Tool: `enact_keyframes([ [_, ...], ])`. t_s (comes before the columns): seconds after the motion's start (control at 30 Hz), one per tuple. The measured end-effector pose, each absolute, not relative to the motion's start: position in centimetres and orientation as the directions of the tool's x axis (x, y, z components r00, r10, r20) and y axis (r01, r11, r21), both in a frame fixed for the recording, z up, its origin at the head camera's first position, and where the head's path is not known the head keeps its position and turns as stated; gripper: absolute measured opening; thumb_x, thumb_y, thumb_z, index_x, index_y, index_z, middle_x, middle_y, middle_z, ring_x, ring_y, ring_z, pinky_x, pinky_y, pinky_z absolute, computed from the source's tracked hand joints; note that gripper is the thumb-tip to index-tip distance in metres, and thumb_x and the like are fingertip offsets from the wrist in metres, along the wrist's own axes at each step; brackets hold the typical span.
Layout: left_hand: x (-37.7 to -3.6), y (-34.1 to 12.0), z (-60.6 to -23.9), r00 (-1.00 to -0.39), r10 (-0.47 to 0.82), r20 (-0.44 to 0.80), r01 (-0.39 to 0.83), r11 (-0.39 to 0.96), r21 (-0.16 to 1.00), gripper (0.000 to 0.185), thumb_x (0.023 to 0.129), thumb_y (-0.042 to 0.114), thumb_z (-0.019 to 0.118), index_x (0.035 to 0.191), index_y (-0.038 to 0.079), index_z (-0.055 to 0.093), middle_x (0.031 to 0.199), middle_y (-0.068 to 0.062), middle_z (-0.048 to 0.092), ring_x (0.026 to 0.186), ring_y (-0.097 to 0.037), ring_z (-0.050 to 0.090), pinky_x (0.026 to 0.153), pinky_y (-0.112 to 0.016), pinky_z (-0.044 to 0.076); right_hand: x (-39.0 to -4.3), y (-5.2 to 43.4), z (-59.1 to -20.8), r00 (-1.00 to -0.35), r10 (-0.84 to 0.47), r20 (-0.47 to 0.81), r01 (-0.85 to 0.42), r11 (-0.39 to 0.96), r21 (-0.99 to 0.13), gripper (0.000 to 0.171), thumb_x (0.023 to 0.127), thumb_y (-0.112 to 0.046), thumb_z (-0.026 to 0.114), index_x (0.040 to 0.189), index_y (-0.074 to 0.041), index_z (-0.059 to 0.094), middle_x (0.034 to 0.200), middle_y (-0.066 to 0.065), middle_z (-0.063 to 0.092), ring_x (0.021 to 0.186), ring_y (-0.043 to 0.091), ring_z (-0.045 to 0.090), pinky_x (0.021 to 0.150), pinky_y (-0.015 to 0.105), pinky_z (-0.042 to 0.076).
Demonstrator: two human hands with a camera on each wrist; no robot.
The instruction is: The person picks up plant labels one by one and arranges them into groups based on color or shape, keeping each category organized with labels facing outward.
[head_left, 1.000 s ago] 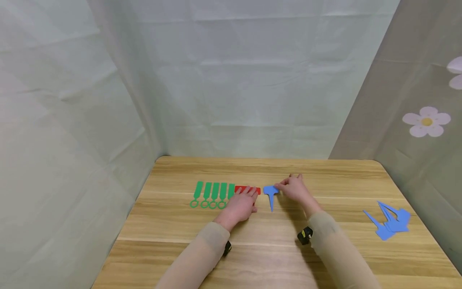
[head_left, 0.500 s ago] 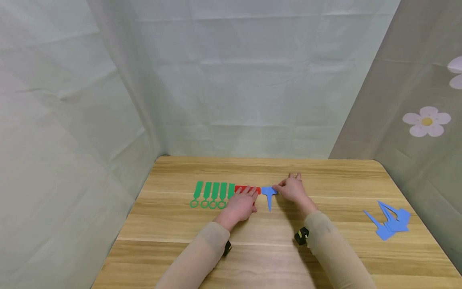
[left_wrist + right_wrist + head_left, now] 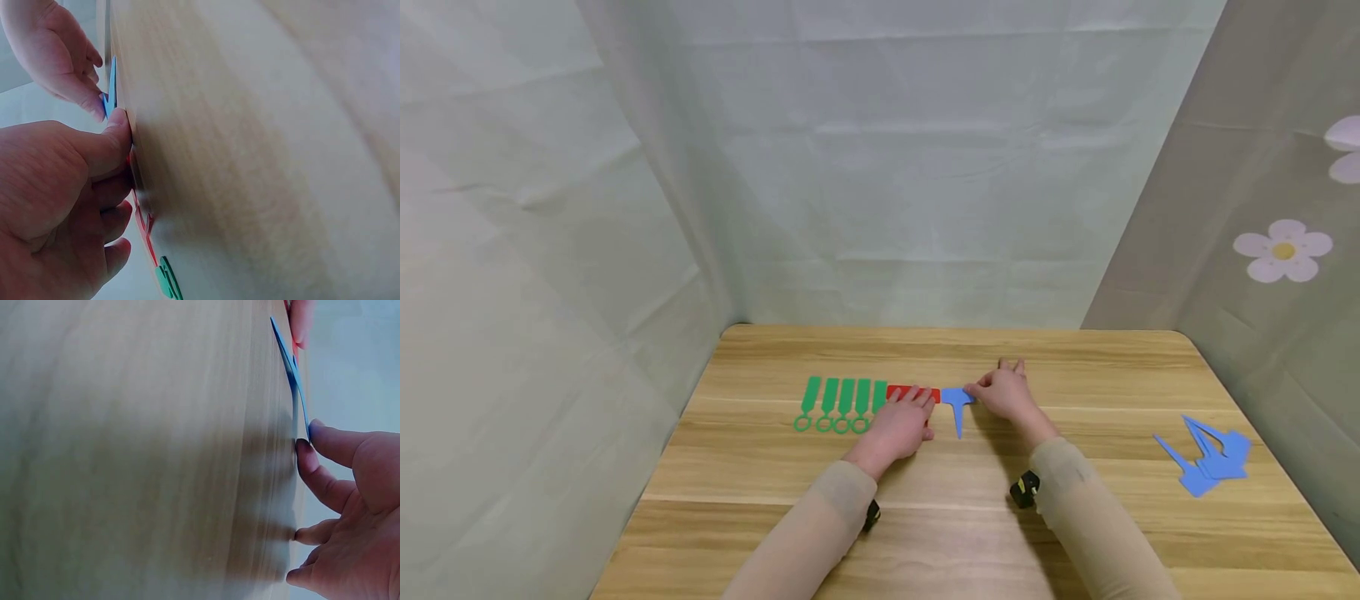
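One blue plant tag (image 3: 956, 401) lies flat on the bench (image 3: 1075, 533), its head pinched by the right hand (image 3: 1006, 392) fingers (image 3: 312, 464). Left hand (image 3: 898, 427) fingers rest nearly straight on the red tags (image 3: 917, 392), just beside it.

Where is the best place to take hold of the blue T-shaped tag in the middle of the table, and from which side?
Probably the wide head of the blue tag, taken from its right edge. The right hand already pinches that edge; the left side abuts the red tags under the left hand, and the thin spike offers little surface.
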State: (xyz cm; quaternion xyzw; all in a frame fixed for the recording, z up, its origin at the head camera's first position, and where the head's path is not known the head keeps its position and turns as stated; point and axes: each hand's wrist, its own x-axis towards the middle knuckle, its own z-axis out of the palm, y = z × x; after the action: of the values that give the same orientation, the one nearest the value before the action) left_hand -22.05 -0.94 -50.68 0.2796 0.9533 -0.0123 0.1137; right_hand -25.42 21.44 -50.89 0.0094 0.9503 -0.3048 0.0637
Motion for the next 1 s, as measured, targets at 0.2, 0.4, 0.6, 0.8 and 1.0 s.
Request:
enact_keyframes([
  [0.2,-22.19,-0.93,-50.98,-0.818,0.532,-0.22,0.537,0.843,0.04,0.065,0.108,0.041,0.063,0.164,0.013,0.045,0.173,-0.003,0.036,0.162,-0.025,0.025,0.131,-0.046,0.022,-25.33,21.57,-51.05,-0.992,-0.015,-0.124,0.061,0.81,-0.583,0.04,0.106,-0.034,0.069,0.108,0.004,0.081,0.164,0.047,0.016,0.151,0.069,-0.008,0.124,0.075,0.007],
  [0.4,-22.18,-0.89,-50.86,-0.818,0.532,-0.218,0.536,0.843,0.043,0.064,0.108,0.04,0.063,0.164,0.012,0.046,0.172,-0.004,0.036,0.162,-0.025,0.026,0.131,-0.046,0.022,-25.29,21.62,-51.05,-0.992,-0.016,-0.124,0.061,0.805,-0.59,0.039,0.106,-0.033,0.069,0.106,0.004,0.082,0.165,0.045,0.015,0.152,0.069,-0.009,0.123,0.075,0.007],
  [0.6,-22.13,-0.99,-50.76,-0.818,0.534,-0.213,0.537,0.842,0.047,0.065,0.108,0.04,0.064,0.164,0.012,0.046,0.172,-0.004,0.037,0.162,-0.026,0.026,0.131,-0.047,0.022,-25.22,21.54,-50.84,-0.992,-0.018,-0.124,0.059,0.806,-0.589,0.038,0.106,-0.033,0.069,0.104,0.003,0.082,0.165,0.045,0.015,0.151,0.069,-0.008,0.124,0.075,0.008],
  [0.8,-22.15,-0.94,-50.83,-0.819,0.541,-0.194,0.548,0.837,0.021,0.065,0.108,0.039,0.065,0.163,0.01,0.047,0.171,-0.006,0.04,0.161,-0.027,0.027,0.131,-0.047,0.023,-25.23,21.56,-50.84,-0.992,-0.014,-0.128,0.065,0.803,-0.592,0.036,0.105,-0.034,0.07,0.097,-0.001,0.082,0.166,0.044,0.015,0.151,0.069,-0.009,0.124,0.075,0.008],
  [1.0,-22.19,-0.88,-51.0,-0.816,0.555,-0.157,0.562,0.827,0.005,0.064,0.106,0.039,0.068,0.161,0.01,0.051,0.168,-0.006,0.043,0.161,-0.027,0.028,0.13,-0.047,0.024,-25.27,21.65,-50.81,-0.991,-0.016,-0.135,0.068,0.803,-0.593,0.034,0.105,-0.033,0.07,0.094,-0.003,0.081,0.166,0.044,0.015,0.151,0.07,-0.01,0.123,0.076,0.006],
])
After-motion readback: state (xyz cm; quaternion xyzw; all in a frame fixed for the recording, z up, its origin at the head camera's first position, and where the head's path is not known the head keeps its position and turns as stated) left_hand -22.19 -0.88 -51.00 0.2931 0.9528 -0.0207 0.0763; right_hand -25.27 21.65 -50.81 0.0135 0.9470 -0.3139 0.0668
